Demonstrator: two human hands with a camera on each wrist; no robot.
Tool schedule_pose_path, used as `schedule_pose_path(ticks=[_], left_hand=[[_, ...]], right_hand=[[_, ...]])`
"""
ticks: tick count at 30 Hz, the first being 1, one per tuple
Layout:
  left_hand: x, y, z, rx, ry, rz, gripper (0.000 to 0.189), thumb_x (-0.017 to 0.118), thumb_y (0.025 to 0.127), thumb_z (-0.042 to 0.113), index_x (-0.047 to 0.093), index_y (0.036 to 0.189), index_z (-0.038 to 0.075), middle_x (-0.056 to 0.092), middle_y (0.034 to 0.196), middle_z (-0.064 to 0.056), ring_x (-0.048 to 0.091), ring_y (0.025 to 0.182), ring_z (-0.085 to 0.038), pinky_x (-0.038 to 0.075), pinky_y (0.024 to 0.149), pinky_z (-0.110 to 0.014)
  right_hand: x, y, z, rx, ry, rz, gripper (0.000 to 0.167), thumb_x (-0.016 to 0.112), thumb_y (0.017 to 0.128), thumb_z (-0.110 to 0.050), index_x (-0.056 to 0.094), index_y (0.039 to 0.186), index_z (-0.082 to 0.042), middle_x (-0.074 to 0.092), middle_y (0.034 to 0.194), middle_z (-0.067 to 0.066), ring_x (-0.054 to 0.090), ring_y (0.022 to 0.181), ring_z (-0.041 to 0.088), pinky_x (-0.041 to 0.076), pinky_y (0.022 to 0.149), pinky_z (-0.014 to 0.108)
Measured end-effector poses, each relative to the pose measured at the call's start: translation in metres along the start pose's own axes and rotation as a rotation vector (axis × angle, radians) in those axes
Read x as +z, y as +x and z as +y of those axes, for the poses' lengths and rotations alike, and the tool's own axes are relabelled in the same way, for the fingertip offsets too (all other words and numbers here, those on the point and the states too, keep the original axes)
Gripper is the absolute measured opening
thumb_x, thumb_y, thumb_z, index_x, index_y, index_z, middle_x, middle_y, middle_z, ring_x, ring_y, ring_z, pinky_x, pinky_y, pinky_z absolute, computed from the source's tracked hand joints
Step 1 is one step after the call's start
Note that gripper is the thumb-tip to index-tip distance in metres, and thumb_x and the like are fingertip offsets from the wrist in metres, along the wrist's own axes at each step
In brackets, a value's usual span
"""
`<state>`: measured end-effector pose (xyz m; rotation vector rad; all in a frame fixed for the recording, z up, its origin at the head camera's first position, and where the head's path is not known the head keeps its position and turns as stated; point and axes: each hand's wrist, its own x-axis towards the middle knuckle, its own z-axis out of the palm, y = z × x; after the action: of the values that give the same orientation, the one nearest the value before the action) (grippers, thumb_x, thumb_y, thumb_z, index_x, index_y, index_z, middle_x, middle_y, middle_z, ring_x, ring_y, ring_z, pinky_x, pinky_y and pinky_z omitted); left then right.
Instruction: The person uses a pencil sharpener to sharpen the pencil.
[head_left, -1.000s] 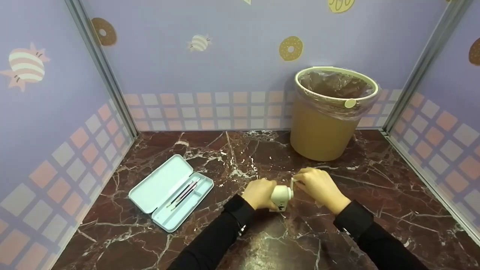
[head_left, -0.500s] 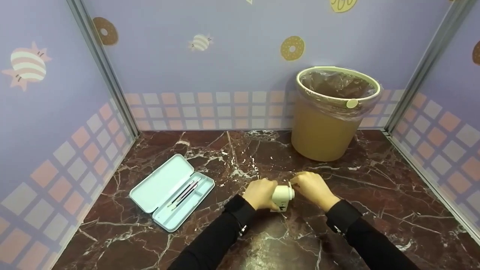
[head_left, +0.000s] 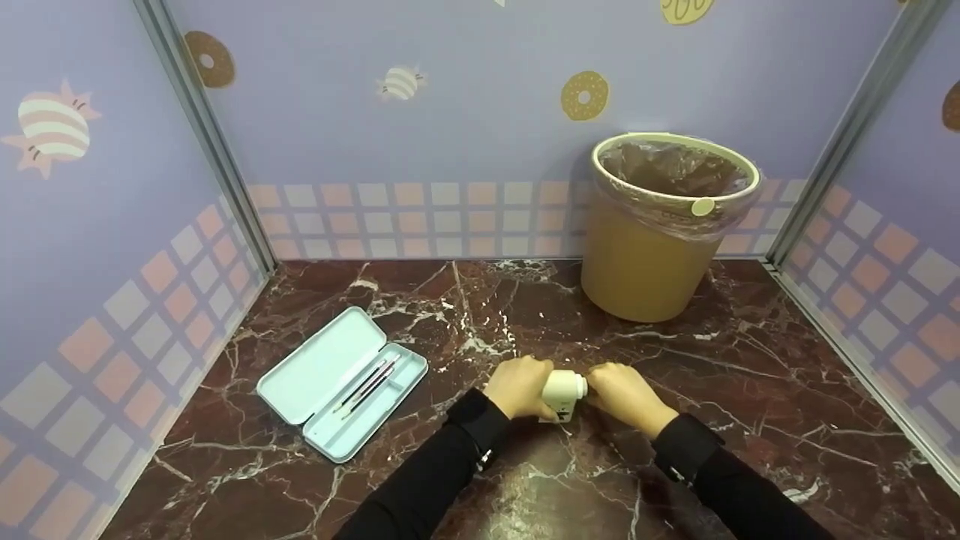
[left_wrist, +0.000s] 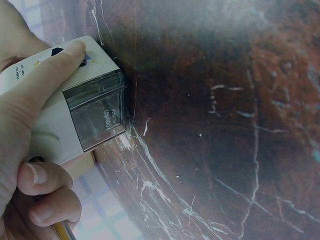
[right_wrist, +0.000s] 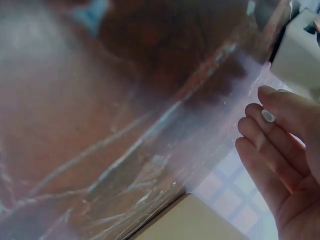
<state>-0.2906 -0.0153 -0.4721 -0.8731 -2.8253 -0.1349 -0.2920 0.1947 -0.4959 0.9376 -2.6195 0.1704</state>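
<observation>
Sharpener (head_left: 561,391), head view: located on the table (head_left: 757,360), between the two hands. The left hand (head_left: 519,386) grips the body from the left; the rounded end faces the right hand (head_left: 628,394), positioned just beside it. An open case (head_left: 322,367) containing pencils (head_left: 366,388) lies to the left. A lined bin (head_left: 646,262) stands behind, to the right.

Left wrist view: the thumb (left_wrist: 47,75) lies across the printed face; two fingers curl alongside. The clear drawer (left_wrist: 98,111) is uncovered by the grip.

Right wrist view: thumb and fingers pinch a small pale knob (right_wrist: 268,115), near the sharpener body.
</observation>
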Motion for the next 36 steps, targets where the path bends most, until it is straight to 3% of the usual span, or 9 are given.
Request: schedule_pose_path(ticks=[8, 19, 26, 31, 36], left_hand=[[0.0, 0.0, -0.001, -0.019, -0.018, -0.017, 0.052, 0.095, 0.061, 0.044, 0.069, 0.092, 0.012, 0.076, 0.086, -0.001, 0.073, 0.076, -0.02, 0.059, 0.065, -0.035], [0.001, -0.001, -0.001, -0.009, -0.019, -0.013, 0.052, 0.095, 0.061, 0.044, 0.069, 0.093, 0.012, 0.075, 0.086, -0.001, 0.071, 0.078, -0.019, 0.058, 0.064, -0.033], [0.001, -0.001, -0.001, -0.012, -0.004, -0.018, 0.054, 0.094, 0.062, 0.045, 0.069, 0.095, 0.012, 0.075, 0.088, -0.002, 0.072, 0.08, -0.019, 0.059, 0.067, -0.033], [-0.001, -0.001, 0.001, -0.013, -0.015, -0.025, 0.054, 0.094, 0.062, 0.046, 0.069, 0.095, 0.012, 0.075, 0.088, -0.002, 0.072, 0.081, -0.02, 0.06, 0.068, -0.034], [-0.002, -0.001, 0.001, -0.013, -0.008, -0.022, 0.054, 0.095, 0.062, 0.046, 0.068, 0.096, 0.012, 0.075, 0.089, -0.002, 0.072, 0.081, -0.019, 0.059, 0.068, -0.034]], right_hand=[[-0.001, -0.009, -0.008, -0.025, 0.021, -0.052, 0.017, 0.086, 0.075, -0.015, 0.071, 0.07, -0.01, 0.073, 0.07, 0.005, 0.067, 0.062, 0.024, 0.055, 0.057, 0.04], [-0.017, -0.027, -0.021, -0.077, 0.063, -0.032, 0.013, 0.085, 0.078, -0.014, 0.074, 0.072, -0.018, 0.072, 0.073, -0.003, 0.068, 0.065, 0.017, 0.054, 0.056, 0.035], [-0.037, -0.029, -0.026, -0.116, 0.125, -0.043, 0.018, 0.084, 0.079, -0.015, 0.071, 0.068, -0.017, 0.065, 0.066, -0.005, 0.058, 0.057, 0.008, 0.047, 0.052, 0.027], [-0.051, -0.025, -0.024, -0.112, 0.185, -0.093, 0.023, 0.084, 0.081, -0.016, 0.067, 0.065, -0.017, 0.063, 0.064, -0.007, 0.049, 0.055, 0.0, 0.045, 0.052, 0.023], [-0.066, -0.02, -0.02, -0.109, 0.179, -0.088, 0.011, 0.085, 0.078, -0.011, 0.076, 0.074, -0.016, 0.07, 0.068, -0.005, 0.063, 0.059, 0.008, 0.054, 0.057, 0.026]])
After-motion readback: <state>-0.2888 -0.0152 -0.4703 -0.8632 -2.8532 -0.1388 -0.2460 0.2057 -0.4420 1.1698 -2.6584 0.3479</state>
